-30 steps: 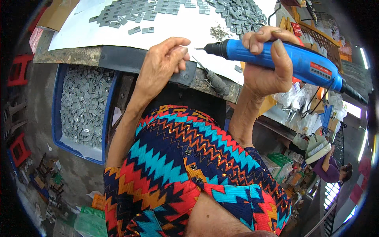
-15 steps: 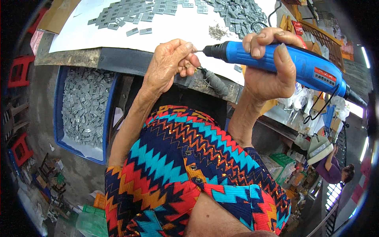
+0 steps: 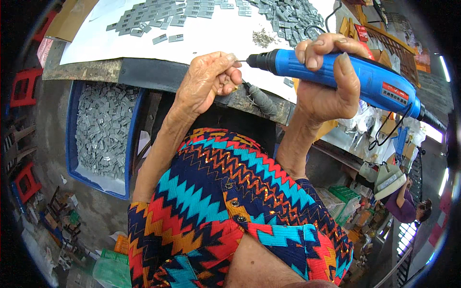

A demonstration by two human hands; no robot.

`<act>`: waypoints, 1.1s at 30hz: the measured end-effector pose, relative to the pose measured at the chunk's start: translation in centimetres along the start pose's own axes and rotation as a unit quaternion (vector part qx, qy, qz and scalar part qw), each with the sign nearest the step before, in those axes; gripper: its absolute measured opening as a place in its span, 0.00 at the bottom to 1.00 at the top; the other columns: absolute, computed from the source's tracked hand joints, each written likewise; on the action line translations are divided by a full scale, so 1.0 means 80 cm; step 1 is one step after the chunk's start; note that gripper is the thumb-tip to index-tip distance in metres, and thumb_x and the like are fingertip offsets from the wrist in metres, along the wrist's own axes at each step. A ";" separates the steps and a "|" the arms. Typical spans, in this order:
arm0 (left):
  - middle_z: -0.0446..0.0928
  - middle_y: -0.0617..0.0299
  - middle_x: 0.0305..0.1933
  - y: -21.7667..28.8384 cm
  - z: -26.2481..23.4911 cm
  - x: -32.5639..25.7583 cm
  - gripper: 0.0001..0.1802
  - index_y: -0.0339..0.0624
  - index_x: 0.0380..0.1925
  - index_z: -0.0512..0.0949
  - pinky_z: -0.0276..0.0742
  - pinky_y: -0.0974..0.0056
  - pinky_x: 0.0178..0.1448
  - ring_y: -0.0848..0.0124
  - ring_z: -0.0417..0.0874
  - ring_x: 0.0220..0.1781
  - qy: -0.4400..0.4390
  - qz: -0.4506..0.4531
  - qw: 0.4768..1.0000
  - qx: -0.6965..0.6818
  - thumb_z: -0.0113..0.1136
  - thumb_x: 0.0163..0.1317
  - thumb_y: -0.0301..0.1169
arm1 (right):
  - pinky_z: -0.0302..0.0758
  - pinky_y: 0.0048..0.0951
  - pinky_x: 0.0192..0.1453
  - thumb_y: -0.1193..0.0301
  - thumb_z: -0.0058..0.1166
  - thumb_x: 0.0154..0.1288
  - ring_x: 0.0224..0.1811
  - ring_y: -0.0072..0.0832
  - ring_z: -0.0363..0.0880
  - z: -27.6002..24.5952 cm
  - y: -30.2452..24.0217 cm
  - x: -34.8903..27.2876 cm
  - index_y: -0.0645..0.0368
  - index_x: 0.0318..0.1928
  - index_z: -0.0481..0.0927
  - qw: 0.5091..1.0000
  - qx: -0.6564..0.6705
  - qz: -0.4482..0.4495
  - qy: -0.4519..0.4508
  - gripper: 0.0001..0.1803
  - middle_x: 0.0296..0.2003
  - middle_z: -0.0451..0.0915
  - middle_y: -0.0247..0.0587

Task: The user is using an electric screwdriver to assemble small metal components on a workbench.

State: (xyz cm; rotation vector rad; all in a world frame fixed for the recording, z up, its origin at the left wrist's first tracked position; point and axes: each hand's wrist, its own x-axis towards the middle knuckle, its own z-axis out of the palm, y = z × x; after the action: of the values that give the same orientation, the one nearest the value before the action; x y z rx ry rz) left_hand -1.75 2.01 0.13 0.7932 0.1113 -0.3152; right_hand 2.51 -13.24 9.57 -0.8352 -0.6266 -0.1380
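My right hand [image 3: 331,79] is wrapped round a blue electric screwdriver [image 3: 307,67], held nearly level with its thin bit [image 3: 241,61] pointing left. The bit's tip meets the fingertips of my left hand [image 3: 211,77]. Those fingers are pinched together, and whatever they hold at the tip is too small and hidden to name. Both hands are above the near edge of the white-covered table [image 3: 96,43]. Beyond the screwdriver lies a small heap of tiny metal screws [image 3: 263,38]. Flat grey plastic pieces [image 3: 158,17] are spread in rows at the back, with a loose pile [image 3: 295,19] to their right.
A blue bin [image 3: 72,139] full of grey pieces stands below the table's left side. A grey wrapped bundle [image 3: 262,101] sits at the table edge. A black cord [image 3: 329,21] curves at the back right. Another person [image 3: 406,206] is at the far right.
My left hand has shifted very slightly, its fingers still pinched at the bit's tip. The screwdriver and my right hand stay almost where they were.
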 end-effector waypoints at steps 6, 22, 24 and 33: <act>0.72 0.59 0.19 -0.002 0.002 0.002 0.11 0.31 0.31 0.72 0.60 0.78 0.16 0.77 0.66 0.15 -0.012 -0.006 0.999 -0.046 0.48 0.62 0.30 | 0.73 0.36 0.33 0.81 0.43 0.54 0.23 0.30 0.71 0.003 -0.001 -0.003 0.66 0.41 0.66 1.000 -0.001 -0.012 -0.002 0.12 0.29 0.74 0.56; 0.73 0.55 0.21 -0.001 -0.004 0.006 0.13 0.28 0.34 0.73 0.62 0.77 0.19 0.75 0.67 0.17 -0.040 0.012 0.995 -0.093 0.46 0.63 0.31 | 0.73 0.37 0.32 0.82 0.42 0.52 0.23 0.31 0.71 0.006 0.002 -0.003 0.67 0.41 0.66 0.999 -0.015 -0.037 0.003 0.13 0.29 0.73 0.59; 0.73 0.55 0.21 -0.004 -0.007 0.004 0.14 0.28 0.35 0.73 0.63 0.77 0.19 0.75 0.68 0.17 -0.031 0.015 0.996 -0.082 0.45 0.64 0.31 | 0.73 0.37 0.32 0.82 0.42 0.52 0.23 0.31 0.71 0.006 0.002 -0.003 0.67 0.41 0.66 0.999 -0.009 -0.033 -0.003 0.13 0.30 0.73 0.59; 0.73 0.65 0.21 0.041 -0.001 -0.041 0.10 0.33 0.33 0.74 0.64 0.78 0.23 0.81 0.69 0.19 0.054 0.047 0.951 0.300 0.50 0.61 0.30 | 0.70 0.36 0.32 0.79 0.44 0.52 0.24 0.30 0.70 -0.002 -0.006 -0.005 0.65 0.41 0.68 0.998 -0.048 -0.025 -0.010 0.13 0.30 0.72 0.55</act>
State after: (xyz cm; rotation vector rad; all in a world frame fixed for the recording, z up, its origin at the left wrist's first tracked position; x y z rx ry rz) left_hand -3.83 4.97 3.03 1.4176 0.0801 -0.2138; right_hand 2.07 -13.76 9.56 -0.9153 -0.6640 -0.2078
